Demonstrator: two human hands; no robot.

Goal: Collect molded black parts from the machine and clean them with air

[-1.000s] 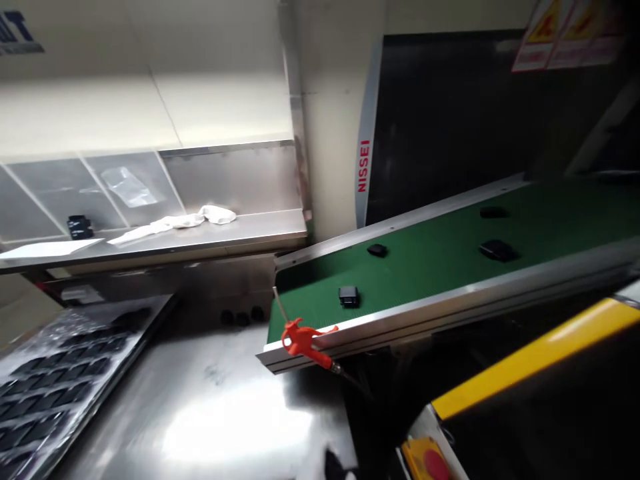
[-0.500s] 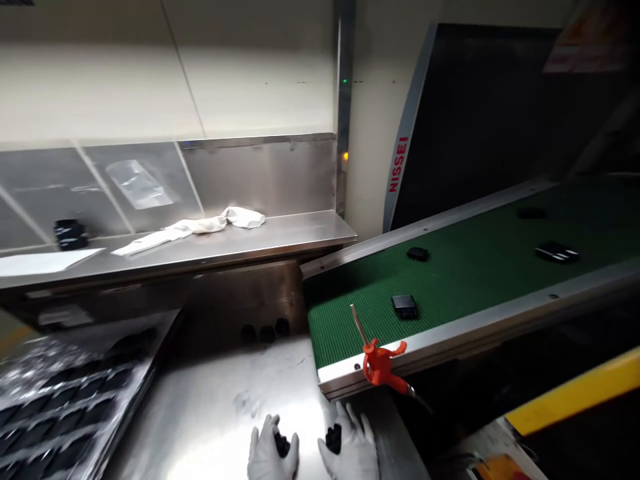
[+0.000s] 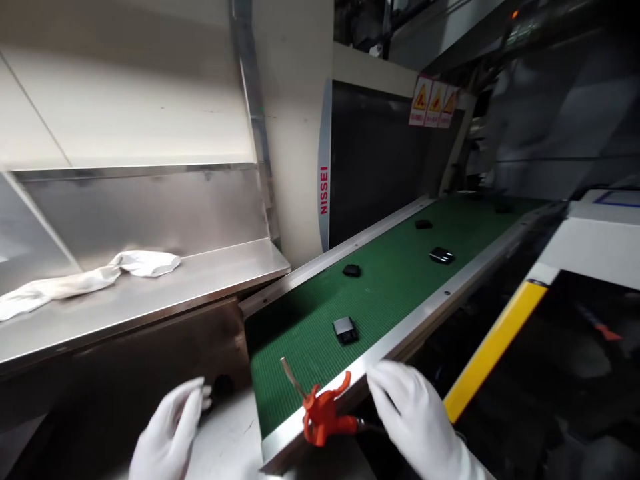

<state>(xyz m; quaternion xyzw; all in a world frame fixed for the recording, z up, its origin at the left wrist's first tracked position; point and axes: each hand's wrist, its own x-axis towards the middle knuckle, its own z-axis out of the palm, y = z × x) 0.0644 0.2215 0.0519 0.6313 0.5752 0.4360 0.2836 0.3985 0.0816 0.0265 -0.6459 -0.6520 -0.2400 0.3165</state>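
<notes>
Head view showed a cream metal machine housing point(image 3: 295, 147) behind the green ribbed conveyor point(image 3: 390, 300). Red letters reading NISSEI point(image 3: 323, 190) ran up its grey strip, and three white labels with yellow warning triangles point(image 3: 434, 101) hung above the conveyor, their small print too blurred to read. Left of the conveyor ran a bare-metal steel shelf point(image 3: 225, 267); right of it slanted a yellow bar point(image 3: 495, 351). A crumpled white cloth point(image 3: 145, 263) lay on the shelf, left of the conveyor. White-gloved, the right hand point(image 3: 417, 410) was at the conveyor's near rail, fingers loosely bent; the left hand point(image 3: 165, 430), left of the conveyor's near end, had curled fingers. Whether either gripped anything could not be told. An orange-red air blow gun point(image 3: 323, 417) partly blocked the conveyor's near rail, beside the right hand. Small black boxy parts point(image 3: 345, 331) lay scattered along the conveyor; a dark lump point(image 3: 223, 385), unclear, sat left of it near the left fingertips.
</notes>
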